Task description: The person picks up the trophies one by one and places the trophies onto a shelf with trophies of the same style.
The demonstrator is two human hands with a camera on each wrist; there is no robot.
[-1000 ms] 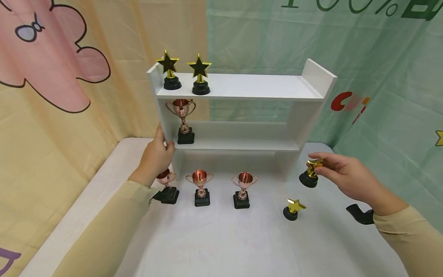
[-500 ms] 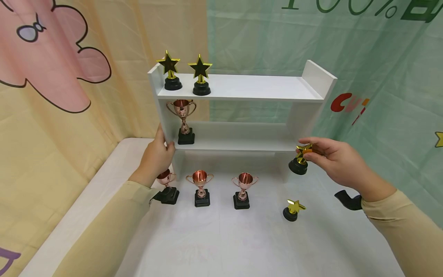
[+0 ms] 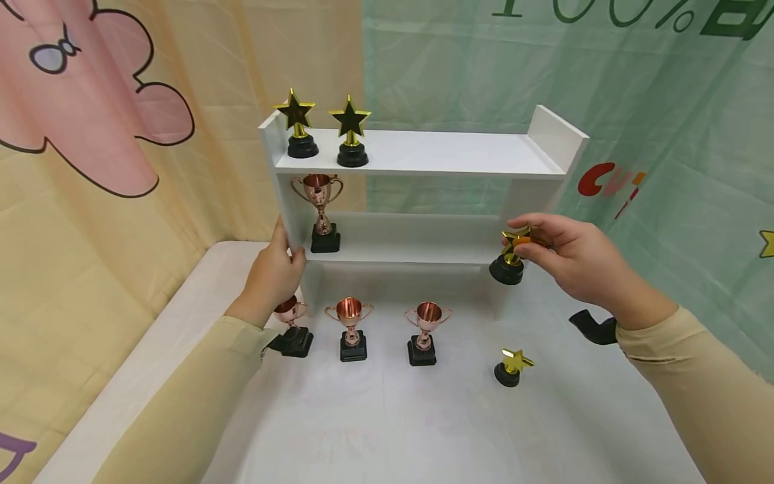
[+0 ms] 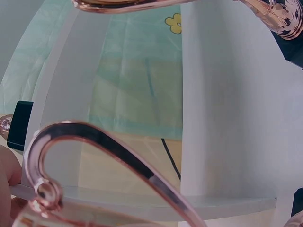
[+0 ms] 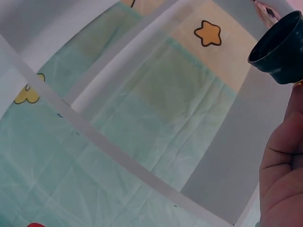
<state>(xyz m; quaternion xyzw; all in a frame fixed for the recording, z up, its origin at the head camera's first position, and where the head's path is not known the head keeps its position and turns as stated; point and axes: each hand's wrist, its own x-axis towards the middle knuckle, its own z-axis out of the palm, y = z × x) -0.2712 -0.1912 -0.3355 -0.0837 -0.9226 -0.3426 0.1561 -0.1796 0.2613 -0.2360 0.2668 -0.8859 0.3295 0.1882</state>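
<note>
My right hand [image 3: 577, 262] pinches a gold star trophy [image 3: 506, 265] by its star, held in the air before the right end of the white shelf's middle board. In the right wrist view its black base [image 5: 279, 49] hangs at the upper right. My left hand [image 3: 271, 275] grips the left side panel of the white shelf [image 3: 411, 259], thumb in front. Beneath that hand is a rose-gold cup trophy [image 3: 293, 339], partly hidden by the arm. On the table, another star trophy [image 3: 510, 368] stands in front of the shelf's right side.
Two star trophies [image 3: 297, 124] stand at the left of the top board. A cup trophy [image 3: 322, 215] is at the left of the middle board. Two more cup trophies [image 3: 351, 329] stand on the white table [image 3: 387, 423]. Printed curtains [image 3: 181, 222] hang behind.
My right hand has moved left and up with the star trophy, from beside the shelf to before its right end. My left hand stays on the side panel.
</note>
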